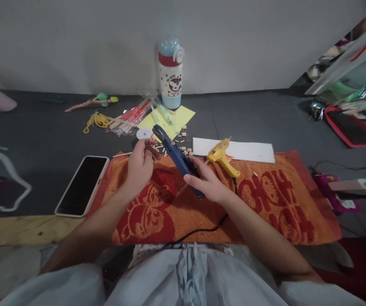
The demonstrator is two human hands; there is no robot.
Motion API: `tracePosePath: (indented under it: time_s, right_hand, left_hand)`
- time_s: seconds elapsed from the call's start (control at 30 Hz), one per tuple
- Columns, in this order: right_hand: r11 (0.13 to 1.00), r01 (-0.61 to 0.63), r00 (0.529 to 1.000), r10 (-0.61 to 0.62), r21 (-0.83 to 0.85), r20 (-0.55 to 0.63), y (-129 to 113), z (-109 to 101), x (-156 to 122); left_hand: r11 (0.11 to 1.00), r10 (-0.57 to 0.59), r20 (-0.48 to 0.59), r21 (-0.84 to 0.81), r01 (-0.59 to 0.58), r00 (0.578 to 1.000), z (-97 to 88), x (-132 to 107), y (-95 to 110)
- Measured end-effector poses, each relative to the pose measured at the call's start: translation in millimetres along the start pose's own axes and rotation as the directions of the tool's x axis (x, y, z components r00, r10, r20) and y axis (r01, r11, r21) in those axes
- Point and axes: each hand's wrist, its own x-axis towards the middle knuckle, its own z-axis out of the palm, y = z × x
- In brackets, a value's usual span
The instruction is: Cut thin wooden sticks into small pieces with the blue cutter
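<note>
My right hand is closed round the handles of a blue cutter, whose jaws point up and to the left. My left hand pinches a thin wooden stick and holds its end at the cutter's jaws. Both hands hover over an orange and red towel. Small cut wooden pieces lie scattered just beyond the towel's far edge.
A yellow glue gun rests on the towel beside a white strip. A phone lies at the left. Behind stand a water bottle, yellow paper, a packet of sticks and a white disc.
</note>
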Motion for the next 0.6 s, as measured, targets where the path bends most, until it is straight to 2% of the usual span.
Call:
tracePosePath:
  time_s: [0.1,0.23,0.47,0.6]
  right_hand:
    - [1.000,0.007,1.000,-0.007,-0.031,-0.017,2,-3,0]
    - [0.998,-0.013,0.999,0.015,-0.069,0.028,-3,-4,0]
    - [0.998,0.001,0.998,0.003,-0.069,0.060,-8,-3,0]
    - [0.998,0.003,0.998,0.001,-0.062,0.059,-5,-4,-1]
  left_hand:
    - [0.999,-0.017,0.035,-0.046,0.018,0.999,-0.9,2,-2]
    - [0.998,0.018,-0.015,-0.064,-0.019,1.000,-1.6,3,-4]
    - [0.993,0.097,-0.029,0.069,-0.095,0.995,-3.4,2,-1]
    - [0.992,0.090,-0.008,0.092,-0.088,0.996,-5.1,1,6]
